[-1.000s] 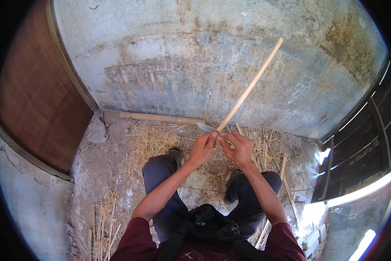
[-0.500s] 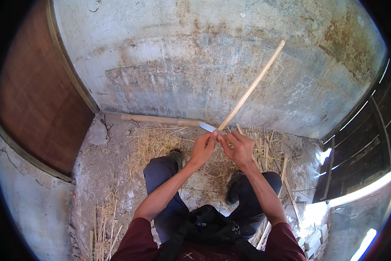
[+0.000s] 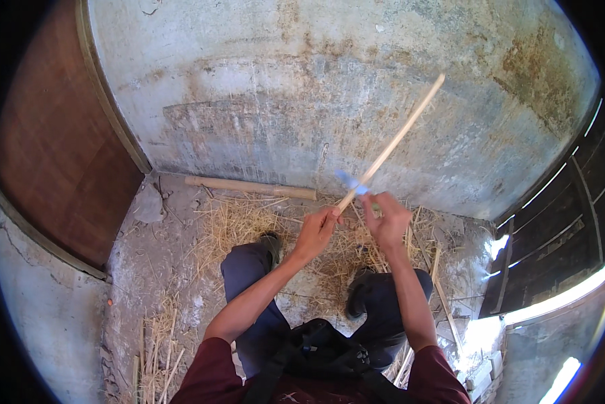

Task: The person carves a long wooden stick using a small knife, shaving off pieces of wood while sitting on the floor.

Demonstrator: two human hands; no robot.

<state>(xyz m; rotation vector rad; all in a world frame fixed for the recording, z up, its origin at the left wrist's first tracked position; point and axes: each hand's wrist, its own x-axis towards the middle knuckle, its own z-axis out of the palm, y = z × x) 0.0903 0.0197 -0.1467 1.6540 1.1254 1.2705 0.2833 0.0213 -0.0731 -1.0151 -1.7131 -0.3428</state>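
A long pale strip of split wood, perhaps bamboo point(image 3: 402, 139), slants up and to the right in front of the wall. My left hand point(image 3: 317, 232) is closed around its lower end. My right hand point(image 3: 388, 219) grips a knife point(image 3: 351, 182), whose blade is smeared by motion and lies across the strip a little above my left hand. The knife's handle is hidden inside my right fingers.
A thick bamboo pole point(image 3: 252, 187) lies along the foot of the stained wall point(image 3: 262, 114). Shavings point(image 3: 231, 225) and thin strips point(image 3: 444, 296) litter the floor around my feet. A brown door panel point(image 3: 60, 148) stands left; dark slatted boards point(image 3: 551, 236) are at right.
My right hand has moved up and right along the strip with the knife, away from my left hand. The strip's far end has dipped slightly.
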